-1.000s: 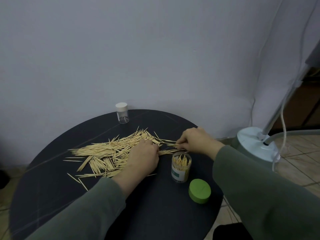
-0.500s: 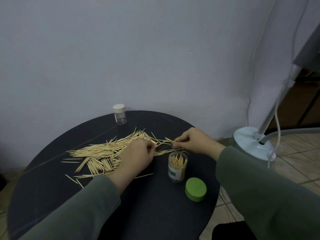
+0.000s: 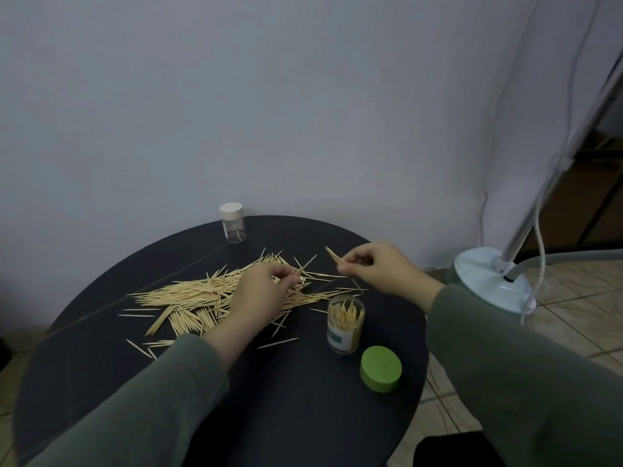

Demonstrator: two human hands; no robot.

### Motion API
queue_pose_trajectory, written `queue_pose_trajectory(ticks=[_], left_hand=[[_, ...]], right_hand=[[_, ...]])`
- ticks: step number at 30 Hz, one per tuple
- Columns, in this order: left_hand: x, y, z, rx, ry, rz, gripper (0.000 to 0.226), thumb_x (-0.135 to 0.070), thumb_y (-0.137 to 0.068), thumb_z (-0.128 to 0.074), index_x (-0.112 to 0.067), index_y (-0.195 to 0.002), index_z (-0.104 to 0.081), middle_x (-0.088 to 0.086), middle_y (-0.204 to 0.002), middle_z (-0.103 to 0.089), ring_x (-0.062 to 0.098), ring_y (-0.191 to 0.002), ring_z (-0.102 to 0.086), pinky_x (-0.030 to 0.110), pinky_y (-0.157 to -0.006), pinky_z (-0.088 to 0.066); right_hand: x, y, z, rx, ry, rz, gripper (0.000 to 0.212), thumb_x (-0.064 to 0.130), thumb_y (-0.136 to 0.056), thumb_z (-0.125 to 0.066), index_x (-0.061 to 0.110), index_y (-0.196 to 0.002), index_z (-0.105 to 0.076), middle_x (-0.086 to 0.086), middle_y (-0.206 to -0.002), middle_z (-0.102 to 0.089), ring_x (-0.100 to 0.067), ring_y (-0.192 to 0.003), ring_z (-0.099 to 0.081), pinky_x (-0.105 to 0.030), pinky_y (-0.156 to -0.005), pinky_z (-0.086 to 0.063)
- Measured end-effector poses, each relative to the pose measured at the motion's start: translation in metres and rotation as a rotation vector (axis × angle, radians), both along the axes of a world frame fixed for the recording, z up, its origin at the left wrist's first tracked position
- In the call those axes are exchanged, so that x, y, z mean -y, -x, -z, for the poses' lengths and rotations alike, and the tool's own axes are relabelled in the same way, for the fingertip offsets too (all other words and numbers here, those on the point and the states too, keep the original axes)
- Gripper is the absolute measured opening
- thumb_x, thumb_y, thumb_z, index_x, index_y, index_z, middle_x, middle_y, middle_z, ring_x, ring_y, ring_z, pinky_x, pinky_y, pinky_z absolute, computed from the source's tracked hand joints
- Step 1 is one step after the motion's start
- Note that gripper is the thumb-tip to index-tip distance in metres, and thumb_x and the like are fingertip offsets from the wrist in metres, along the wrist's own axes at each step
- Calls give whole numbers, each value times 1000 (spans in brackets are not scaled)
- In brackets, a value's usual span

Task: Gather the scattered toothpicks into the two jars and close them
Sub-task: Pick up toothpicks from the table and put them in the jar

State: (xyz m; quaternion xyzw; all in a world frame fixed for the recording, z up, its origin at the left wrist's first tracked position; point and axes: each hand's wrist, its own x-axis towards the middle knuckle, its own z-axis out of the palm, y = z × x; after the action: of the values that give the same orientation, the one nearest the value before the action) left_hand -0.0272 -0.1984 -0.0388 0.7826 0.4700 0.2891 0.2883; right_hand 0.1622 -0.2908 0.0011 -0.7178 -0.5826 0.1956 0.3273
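Head view: scattered toothpicks cover the round table's left-centre. Open jar, part filled, stands near the right edge beside its green lid; capped jar sits at the far rim. Left hand pinches toothpicks in the pile. Right hand, on the table a second ago, now holds a small bundle aloft.

One head cam, wide-angle — looks fwd & down over round dark table from close; wall behind, floor at right.
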Motion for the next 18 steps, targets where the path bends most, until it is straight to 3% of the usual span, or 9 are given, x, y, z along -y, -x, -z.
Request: queue_pose_trajectory(ticks=[7,11,15,18], left_hand=[[7,4,-18,316,105,-7,9,-24,-88,-68,-25,-95,-74,-13,-90,-67,3,-90,-60,24,-82,-43],[17,4,-29,535,293,33,9,-23,-89,-67,-26,-96,-72,-15,-94,-69,-2,-94,-59,30,-89,-46],[35,-1,-39,637,427,115,12,-28,-91,-64,-29,-101,-70,-18,-94,-68,-1,-93,-55,30,-71,-42],[49,-7,-39,670,493,173,16,-27,-91,-63,-27,-104,-72,-20,-76,-67,2,-73,-50,26,-59,-35]], right_hand=[[13,18,-13,-142,-83,-29,4,30,-88,-67,34,-87,-66,8,-85,-68,-5,-81,-62,-18,-71,-49],[22,24,-16,-202,-130,-53,7,29,-86,-68,35,-86,-68,7,-89,-71,-10,-90,-65,-24,-83,-52],[34,25,-14,-275,-119,-66,7,27,-85,-69,31,-90,-72,5,-91,-73,-9,-90,-66,-22,-83,-53],[41,22,-9,-349,-96,-52,8,25,-84,-70,28,-91,-73,5,-90,-74,-6,-89,-67,-19,-81,-52]])
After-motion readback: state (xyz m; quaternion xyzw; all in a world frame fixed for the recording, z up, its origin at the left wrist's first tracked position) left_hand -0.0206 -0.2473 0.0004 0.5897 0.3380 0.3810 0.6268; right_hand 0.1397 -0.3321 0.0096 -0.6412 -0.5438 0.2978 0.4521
